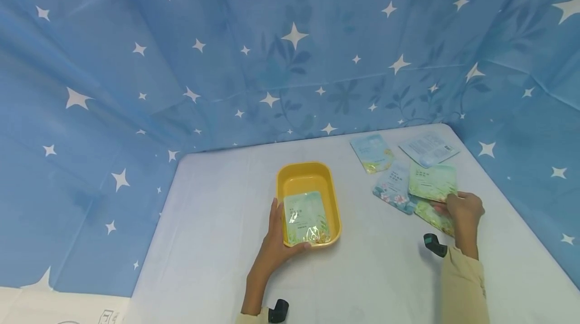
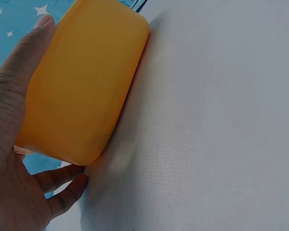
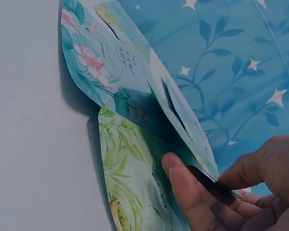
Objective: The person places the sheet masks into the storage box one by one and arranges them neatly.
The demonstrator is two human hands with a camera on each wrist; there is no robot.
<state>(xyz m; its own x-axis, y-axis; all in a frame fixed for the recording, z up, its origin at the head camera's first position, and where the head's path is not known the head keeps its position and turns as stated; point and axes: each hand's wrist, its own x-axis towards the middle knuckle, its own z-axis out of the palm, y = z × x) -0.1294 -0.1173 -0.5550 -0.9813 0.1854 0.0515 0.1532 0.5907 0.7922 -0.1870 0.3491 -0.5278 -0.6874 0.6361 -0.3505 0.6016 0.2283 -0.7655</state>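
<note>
My left hand (image 1: 274,246) grips the near left corner of a yellow plastic tray (image 1: 337,208), thumb along the front and fingers up the left side. Inside the tray lies a pale green face mask packet (image 1: 304,217). At the right, my right hand (image 1: 466,209) pinches the near right corner of a green face mask packet (image 1: 432,180) between thumb and fingers. This packet is tilted up in the right wrist view. Below it lie another green packet (image 3: 130,163) and a blue packet with pink lotus flowers (image 3: 91,62).
A light blue packet (image 1: 372,152) lies at the back of the white table (image 1: 222,203). Right of it, a packet lies text side up (image 1: 429,148), partly beside the held one. A blue curtain with stars (image 1: 254,62) stands behind the table.
</note>
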